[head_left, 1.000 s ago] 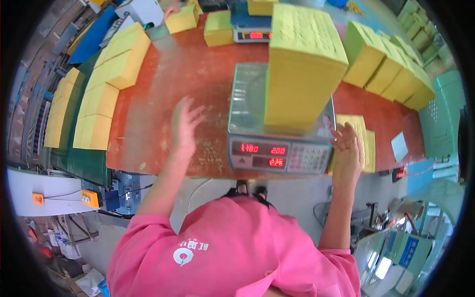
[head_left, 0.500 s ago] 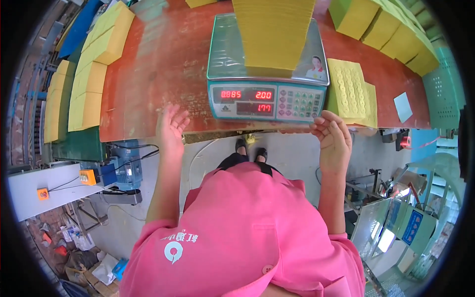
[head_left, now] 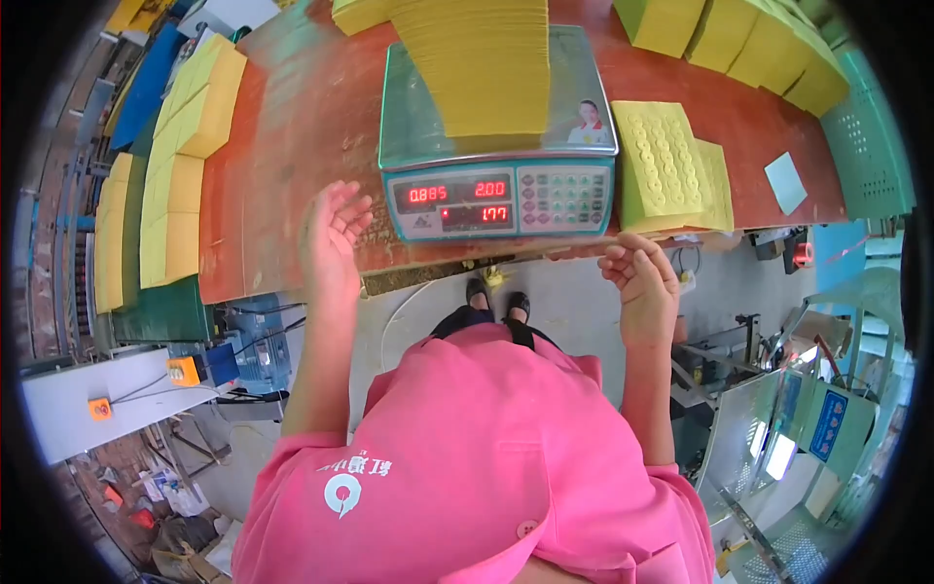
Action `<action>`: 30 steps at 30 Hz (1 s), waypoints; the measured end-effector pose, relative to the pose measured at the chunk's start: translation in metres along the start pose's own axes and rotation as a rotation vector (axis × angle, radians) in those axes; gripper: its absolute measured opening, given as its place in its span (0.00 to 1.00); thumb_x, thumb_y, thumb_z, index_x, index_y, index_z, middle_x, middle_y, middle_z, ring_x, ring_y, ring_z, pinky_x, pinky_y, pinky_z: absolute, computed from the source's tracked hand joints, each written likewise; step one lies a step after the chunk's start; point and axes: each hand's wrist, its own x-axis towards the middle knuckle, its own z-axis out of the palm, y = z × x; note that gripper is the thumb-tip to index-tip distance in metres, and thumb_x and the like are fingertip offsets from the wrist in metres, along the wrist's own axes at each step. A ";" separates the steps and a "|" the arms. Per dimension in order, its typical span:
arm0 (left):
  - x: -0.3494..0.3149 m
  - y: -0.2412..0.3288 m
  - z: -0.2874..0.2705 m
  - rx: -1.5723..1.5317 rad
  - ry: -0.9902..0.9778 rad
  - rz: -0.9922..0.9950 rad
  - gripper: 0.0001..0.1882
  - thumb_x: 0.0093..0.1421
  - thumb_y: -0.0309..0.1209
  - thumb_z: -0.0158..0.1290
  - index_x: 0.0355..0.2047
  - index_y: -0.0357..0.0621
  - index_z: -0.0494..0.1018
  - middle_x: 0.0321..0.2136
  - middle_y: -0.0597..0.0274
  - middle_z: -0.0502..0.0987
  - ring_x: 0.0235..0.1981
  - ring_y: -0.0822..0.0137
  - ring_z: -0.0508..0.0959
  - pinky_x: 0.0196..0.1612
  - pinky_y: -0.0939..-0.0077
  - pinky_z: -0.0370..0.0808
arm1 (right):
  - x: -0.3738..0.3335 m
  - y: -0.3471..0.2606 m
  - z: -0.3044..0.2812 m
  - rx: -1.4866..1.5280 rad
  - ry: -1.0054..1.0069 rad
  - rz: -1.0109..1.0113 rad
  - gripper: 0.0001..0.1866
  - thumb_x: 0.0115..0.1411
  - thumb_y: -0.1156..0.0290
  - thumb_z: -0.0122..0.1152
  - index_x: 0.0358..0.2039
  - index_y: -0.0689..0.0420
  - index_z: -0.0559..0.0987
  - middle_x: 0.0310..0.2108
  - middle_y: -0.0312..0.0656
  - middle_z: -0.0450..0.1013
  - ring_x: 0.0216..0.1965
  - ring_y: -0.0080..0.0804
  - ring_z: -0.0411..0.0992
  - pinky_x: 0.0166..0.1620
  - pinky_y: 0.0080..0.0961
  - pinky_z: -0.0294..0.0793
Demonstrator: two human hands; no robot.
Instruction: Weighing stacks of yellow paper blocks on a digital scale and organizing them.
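Note:
A tall stack of yellow paper sheets (head_left: 482, 78) stands on the metal pan of a teal digital scale (head_left: 584, 180), whose red display is lit. To the scale's left, my left hand (head_left: 336, 234) hovers at the table's front edge, palm up, with fingers loosely apart and nothing in them. My right hand (head_left: 642, 282) is in front of the scale's right corner, apart from it. Its fingers are curled in toward the thumb, and I see nothing held. Right of the scale lies a smaller pile of yellow sheets (head_left: 666, 165) with rows of stamped round marks.
Yellow paper blocks line the red table (head_left: 292, 146) at the left (head_left: 195, 146) and back right (head_left: 749, 44). A pale blue paper slip (head_left: 786, 182) lies near a green perforated basket (head_left: 866, 136). A blue motor (head_left: 261, 350) and cables sit below left.
My view has shifted slightly, so the scale and paper stack appear further left. Both hands stay near the table edge, and the right one looks a little more curled. The scale's load is unchanged.

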 end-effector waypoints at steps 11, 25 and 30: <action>-0.031 0.008 0.168 0.535 -0.879 0.623 0.06 0.61 0.19 0.51 0.38 0.37 0.75 0.36 0.58 0.78 0.36 0.67 0.79 0.39 0.75 0.75 | -0.015 0.016 0.009 0.064 0.125 0.039 0.12 0.67 0.72 0.50 0.45 0.62 0.77 0.37 0.41 0.78 0.37 0.26 0.76 0.42 0.22 0.75; -0.098 -0.179 0.389 1.105 -1.251 1.238 0.07 0.52 0.25 0.55 0.31 0.37 0.72 0.42 0.50 0.75 0.45 0.51 0.76 0.43 0.62 0.76 | -0.037 -0.013 -0.098 0.065 0.250 0.075 0.13 0.65 0.72 0.50 0.46 0.62 0.77 0.36 0.40 0.78 0.35 0.26 0.76 0.42 0.23 0.75; -0.100 -0.209 0.436 1.456 -0.941 1.238 0.05 0.52 0.26 0.51 0.31 0.42 0.71 0.36 0.54 0.73 0.40 0.55 0.74 0.36 0.62 0.75 | -0.034 -0.050 -0.180 -0.044 0.258 0.068 0.13 0.65 0.71 0.50 0.46 0.63 0.77 0.35 0.41 0.78 0.35 0.27 0.76 0.42 0.23 0.75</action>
